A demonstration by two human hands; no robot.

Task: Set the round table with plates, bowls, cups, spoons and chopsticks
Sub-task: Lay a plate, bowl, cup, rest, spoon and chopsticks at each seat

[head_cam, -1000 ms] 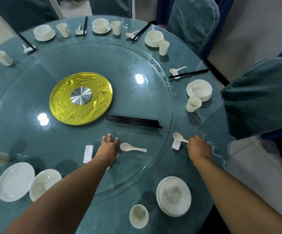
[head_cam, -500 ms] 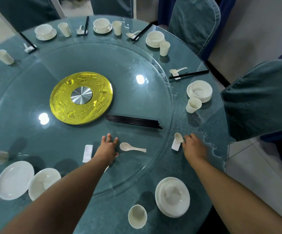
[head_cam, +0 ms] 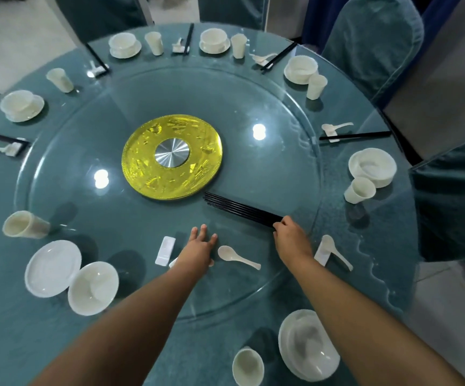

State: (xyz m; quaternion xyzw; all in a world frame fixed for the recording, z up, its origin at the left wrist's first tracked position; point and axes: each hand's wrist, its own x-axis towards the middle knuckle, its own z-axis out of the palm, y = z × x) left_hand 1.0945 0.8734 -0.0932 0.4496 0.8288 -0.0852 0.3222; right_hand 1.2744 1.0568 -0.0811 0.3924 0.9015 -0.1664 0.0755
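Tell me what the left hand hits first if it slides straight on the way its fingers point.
Probably nothing close: ahead of the left hand lies bare glass turntable, then likely the gold centre disc. The chopstick bundle seems to sit right of that line.

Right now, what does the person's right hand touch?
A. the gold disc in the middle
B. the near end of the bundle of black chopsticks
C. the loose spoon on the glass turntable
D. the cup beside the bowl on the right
B: the right hand has its fingertips on the near end of the black chopsticks, which lie on the glass turntable.
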